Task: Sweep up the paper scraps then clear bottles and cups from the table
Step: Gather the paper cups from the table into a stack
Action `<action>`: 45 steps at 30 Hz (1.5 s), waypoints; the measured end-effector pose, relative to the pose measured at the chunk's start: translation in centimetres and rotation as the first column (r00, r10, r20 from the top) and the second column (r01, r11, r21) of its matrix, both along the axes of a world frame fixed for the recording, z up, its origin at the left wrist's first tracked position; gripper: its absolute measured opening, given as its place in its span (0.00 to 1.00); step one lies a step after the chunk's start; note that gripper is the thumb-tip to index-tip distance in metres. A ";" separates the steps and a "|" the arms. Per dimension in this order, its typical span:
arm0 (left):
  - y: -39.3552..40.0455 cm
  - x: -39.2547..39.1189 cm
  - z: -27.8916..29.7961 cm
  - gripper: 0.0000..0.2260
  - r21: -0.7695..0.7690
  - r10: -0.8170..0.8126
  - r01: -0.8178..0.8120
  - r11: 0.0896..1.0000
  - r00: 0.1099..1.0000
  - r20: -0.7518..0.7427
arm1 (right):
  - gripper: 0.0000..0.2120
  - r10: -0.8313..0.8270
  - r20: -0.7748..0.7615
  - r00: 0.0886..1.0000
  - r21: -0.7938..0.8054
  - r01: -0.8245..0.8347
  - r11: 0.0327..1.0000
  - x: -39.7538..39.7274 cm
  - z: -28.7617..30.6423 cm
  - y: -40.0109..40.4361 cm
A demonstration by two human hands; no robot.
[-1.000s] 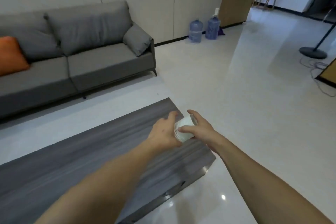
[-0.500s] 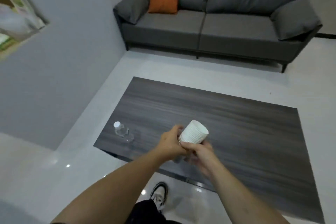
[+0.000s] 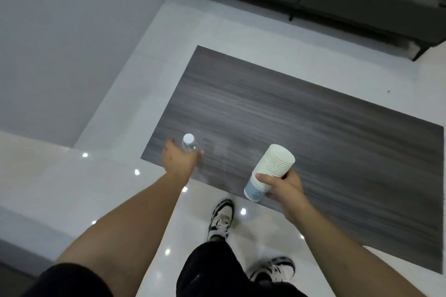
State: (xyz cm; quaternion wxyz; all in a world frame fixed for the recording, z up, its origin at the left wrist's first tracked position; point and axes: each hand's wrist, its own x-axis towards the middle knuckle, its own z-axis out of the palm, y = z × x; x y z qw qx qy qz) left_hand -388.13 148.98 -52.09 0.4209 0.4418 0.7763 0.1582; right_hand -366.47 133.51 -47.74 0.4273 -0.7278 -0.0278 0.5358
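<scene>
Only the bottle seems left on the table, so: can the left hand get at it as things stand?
Probably yes. The left hand is already at the bottle near the table's corner, fingers wrapping its body, with nothing between them. The right hand holds the cup stack well clear.

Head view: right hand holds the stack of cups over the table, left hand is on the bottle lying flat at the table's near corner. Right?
Not quite. In the head view the bottle stands upright, white cap on top, not lying flat. The rest holds: the left hand is on it at the near corner of the table, and the right hand holds the stack of cups.
</scene>
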 end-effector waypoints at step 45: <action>-77.6 62.3 31.7 0.09 0.648 -0.719 0.623 -0.439 -0.676 0.162 | 0.31 -0.933 0.317 -0.171 0.513 0.858 0.017 27.6 24.7 -75.6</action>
